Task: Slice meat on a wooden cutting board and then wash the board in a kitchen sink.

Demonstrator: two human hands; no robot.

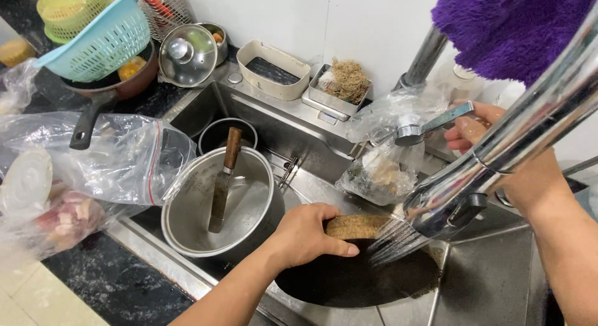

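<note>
- Nearest us, our left hand (309,234) is clamped on a brown scouring pad (356,226), fingers curled over its top edge, pressing it against the inside of a dark round pan (349,279) that lies in the sink (293,133).
- Water sprays from the chrome faucet head (445,207) onto the pan, just right of the pad.
- Our right hand (498,158) sits behind the faucet's spout, up by a small chrome lever (430,128); the spout hides most of the fingers, so we cannot tell whether its grip is closed or apart.
- Just left of our left hand, a steel pot (249,214) stands in the sink with a wooden-handled knife (223,182) leaning inside it, blade down.
- Behind that pot we see a smaller dark pot (218,131).
- On the dark table to the left lie clear plastic bags (124,158) holding food.
- A crumpled clear bag (380,170) rests at the sink's back right.
- Farther back, a cream tray (274,69) and a small holder with a fibrous scrubber (346,81) sit at the wall.
- At the far left, a glass-lidded steel pot (189,53), a frying pan (118,83) and a blue colander (103,42) are stacked close together.
- A purple fluffy cloth (504,27) hangs at the top right.
</note>
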